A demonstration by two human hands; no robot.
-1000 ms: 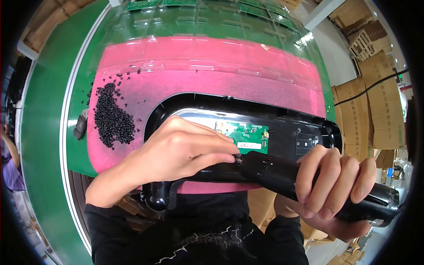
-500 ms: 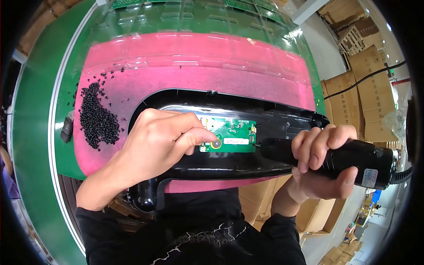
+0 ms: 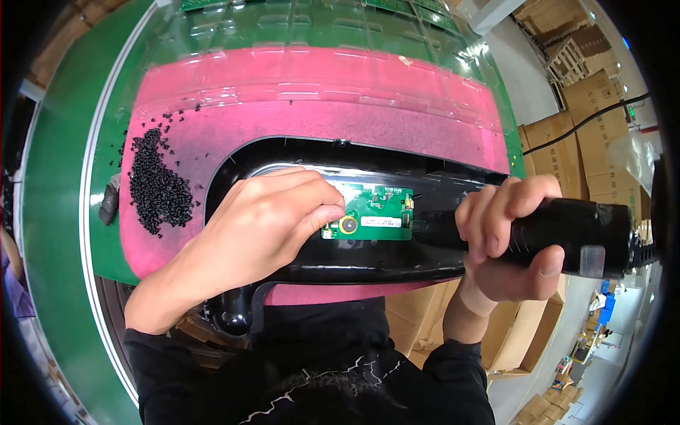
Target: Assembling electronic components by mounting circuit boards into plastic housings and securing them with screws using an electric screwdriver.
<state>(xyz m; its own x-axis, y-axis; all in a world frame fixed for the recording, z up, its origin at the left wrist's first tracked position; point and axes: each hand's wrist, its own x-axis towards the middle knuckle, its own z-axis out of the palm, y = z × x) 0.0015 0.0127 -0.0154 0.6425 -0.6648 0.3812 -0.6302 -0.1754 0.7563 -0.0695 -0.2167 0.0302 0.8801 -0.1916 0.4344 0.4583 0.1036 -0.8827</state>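
Observation:
A green circuit board [image 3: 383,200] with a round component and a white label lies inside a long glossy black plastic housing [image 3: 333,275]. My left hand [image 3: 273,216] covers the board's left end, thumb and fingertips pressed together there. Whatever is between those fingertips is hidden. Wrapped in my right hand [image 3: 506,234] is a black electric screwdriver [image 3: 567,230], nearly level, its nose pointing left. That nose is at the board's right edge, and its tip is hard to make out.
Many small black screws [image 3: 157,188] lie piled on the pink mat [image 3: 425,127] at the left. Clear plastic trays [image 3: 297,60] stand beyond the housing. A black cable [image 3: 588,122] hangs at the right, before cardboard boxes [image 3: 593,149]. A dark lump [image 3: 108,204] sits left of the mat.
My right hand and the screwdriver have moved slightly up and left, the nose now closer to the board's right edge. My left fingertips have shifted slightly right and upward along the board.

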